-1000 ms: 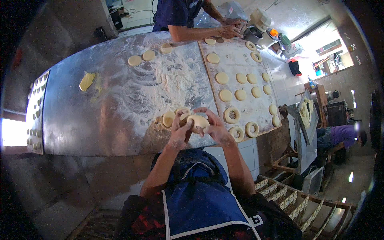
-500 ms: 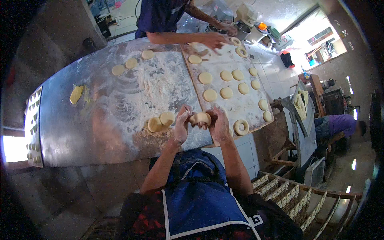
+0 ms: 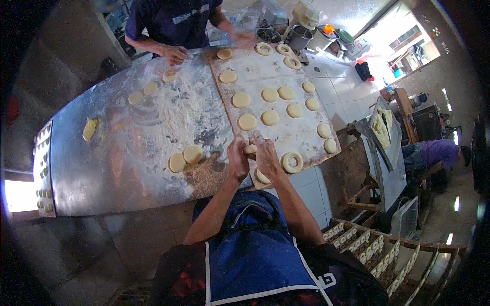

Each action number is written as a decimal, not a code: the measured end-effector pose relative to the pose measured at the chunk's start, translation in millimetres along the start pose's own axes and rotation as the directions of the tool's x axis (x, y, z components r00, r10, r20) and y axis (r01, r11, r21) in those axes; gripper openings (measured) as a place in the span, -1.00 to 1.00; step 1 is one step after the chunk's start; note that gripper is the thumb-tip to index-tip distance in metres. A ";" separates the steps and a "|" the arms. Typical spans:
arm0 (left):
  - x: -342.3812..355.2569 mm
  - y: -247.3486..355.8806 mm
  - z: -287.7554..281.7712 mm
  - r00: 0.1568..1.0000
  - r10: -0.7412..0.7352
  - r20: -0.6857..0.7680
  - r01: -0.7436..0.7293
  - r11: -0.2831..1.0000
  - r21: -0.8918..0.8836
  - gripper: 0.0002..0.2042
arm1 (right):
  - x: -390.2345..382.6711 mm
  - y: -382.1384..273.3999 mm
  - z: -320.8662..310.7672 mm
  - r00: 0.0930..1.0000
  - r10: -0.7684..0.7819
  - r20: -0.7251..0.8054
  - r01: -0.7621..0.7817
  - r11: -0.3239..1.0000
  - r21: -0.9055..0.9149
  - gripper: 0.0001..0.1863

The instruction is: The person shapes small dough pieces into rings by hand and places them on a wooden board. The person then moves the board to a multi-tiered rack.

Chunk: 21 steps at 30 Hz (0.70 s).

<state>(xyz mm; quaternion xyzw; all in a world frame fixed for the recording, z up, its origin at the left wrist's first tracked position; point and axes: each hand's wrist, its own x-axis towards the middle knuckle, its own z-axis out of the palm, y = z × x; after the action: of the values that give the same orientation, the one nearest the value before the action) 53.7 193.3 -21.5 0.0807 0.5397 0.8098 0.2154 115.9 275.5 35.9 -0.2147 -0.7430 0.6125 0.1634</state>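
Between my two hands, over the near part of the floured wooden board, is a small piece of dough (image 3: pixel 250 149); most of it is hidden by my fingers. My left hand (image 3: pixel 237 159) is closed round its left side. My right hand (image 3: pixel 266 157) grips the other side, thumb pointing up and away from me. Just below my right hand, a pale dough round (image 3: pixel 263 176) lies partly covered on the board. Right of my hands rests a dough ring (image 3: pixel 284 164), and beyond them sits a flat dough round (image 3: pixel 247 122). Two dough rounds (image 3: pixel 177 163) touch each other on the metal table to my left.
The wooden board (image 3: pixel 255 74) carries several dough rounds and rings. Flour (image 3: pixel 176 115) covers the metal table (image 3: pixel 127 168), where a yellow lump (image 3: pixel 90 129) lies. Across it stands a co-worker (image 3: pixel 168 23), one hand near a dough round (image 3: pixel 169 76). A rack (image 3: pixel 367 250) of rings is lower right.
My hands have drawn closer together, covering more of the dough. The co-worker's hands have left the board, one going left over the table; another ring shows at the board's far edge. The view has shifted.
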 end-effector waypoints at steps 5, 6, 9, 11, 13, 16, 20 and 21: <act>5.2 -3.4 11.6 0.991 0.029 0.130 -0.051 0.984 0.171 -0.55 | 0.0 7.4 -18.9 0.981 -0.187 -0.047 0.176 0.970 -0.169 -0.39; 4.0 -1.9 16.2 0.980 0.109 0.164 -0.168 0.895 0.412 -0.54 | -1.7 9.7 -23.2 0.988 -0.154 -0.009 0.152 0.980 -0.132 -0.38; -5.7 -4.3 38.3 0.964 0.258 0.055 -0.264 0.949 0.170 -0.53 | -6.1 17.6 -34.9 0.974 -0.214 -0.068 0.201 0.966 -0.163 -0.39; -12.0 -11.2 55.6 0.981 -0.071 -0.183 0.048 0.991 -0.128 -0.53 | -5.5 23.5 -48.0 0.991 -0.110 -0.071 0.096 0.979 -0.182 -0.41; -13.5 -15.9 60.7 0.990 0.120 -0.070 -0.096 0.953 0.287 -0.55 | -4.5 32.1 -58.3 0.994 0.107 0.032 -0.103 0.987 -0.120 -0.43; -13.3 -24.9 70.6 0.891 0.454 -0.011 -0.417 0.826 0.378 -0.57 | -5.3 57.1 -72.7 0.991 0.070 0.116 -0.081 0.993 0.086 -0.45; -12.9 -28.4 78.7 0.997 0.072 0.024 -0.075 0.887 0.456 -0.59 | -14.7 116.0 -100.4 0.925 -0.369 0.087 0.367 0.814 -0.450 -0.62; -12.8 -28.3 80.5 0.995 0.069 0.067 -0.093 0.865 0.492 -0.58 | -11.5 133.8 -107.1 0.951 -0.280 0.129 0.306 0.909 -0.284 -0.59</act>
<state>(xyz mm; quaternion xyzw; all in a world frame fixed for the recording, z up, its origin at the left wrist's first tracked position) 101.8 264.5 -13.4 0.1749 0.7199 0.6508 0.1660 195.8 380.5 -74.0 -0.0969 -0.8573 0.4697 0.1870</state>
